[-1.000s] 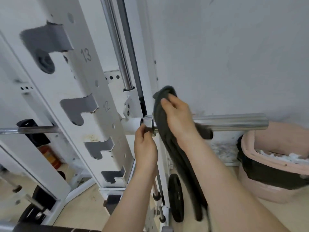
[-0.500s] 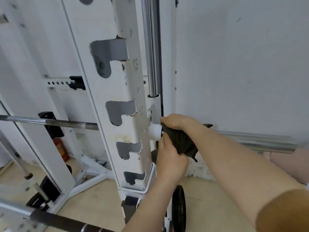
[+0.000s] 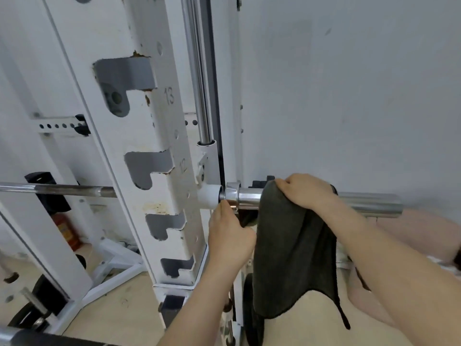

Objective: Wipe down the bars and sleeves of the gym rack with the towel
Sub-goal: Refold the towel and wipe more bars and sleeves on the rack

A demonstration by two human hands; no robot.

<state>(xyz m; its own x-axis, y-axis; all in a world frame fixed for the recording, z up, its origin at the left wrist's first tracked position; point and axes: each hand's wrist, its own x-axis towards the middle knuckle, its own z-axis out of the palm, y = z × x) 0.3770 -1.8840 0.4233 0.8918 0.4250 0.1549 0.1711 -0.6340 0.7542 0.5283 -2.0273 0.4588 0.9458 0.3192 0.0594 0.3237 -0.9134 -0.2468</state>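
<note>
Beige floor (image 3: 119,310) carries white rack base (image 3: 117,273); red canister (image 3: 66,231) stands at left rear.

Stamped in grey on the white rack post (image 3: 149,126): "13" (image 3: 169,96) beside the upper hook slot (image 3: 124,78), "12" (image 3: 183,165) beside the next slot down. Label on the red canister (image 3: 65,232) too blurred to read.

Wall (image 3: 349,96): grey and plain.
Floor (image 3: 119,308): light tan.
Red can (image 3: 66,232): low on the left (partly hidden).
Pink tub (image 3: 424,228): low on the right, blurry.
</note>
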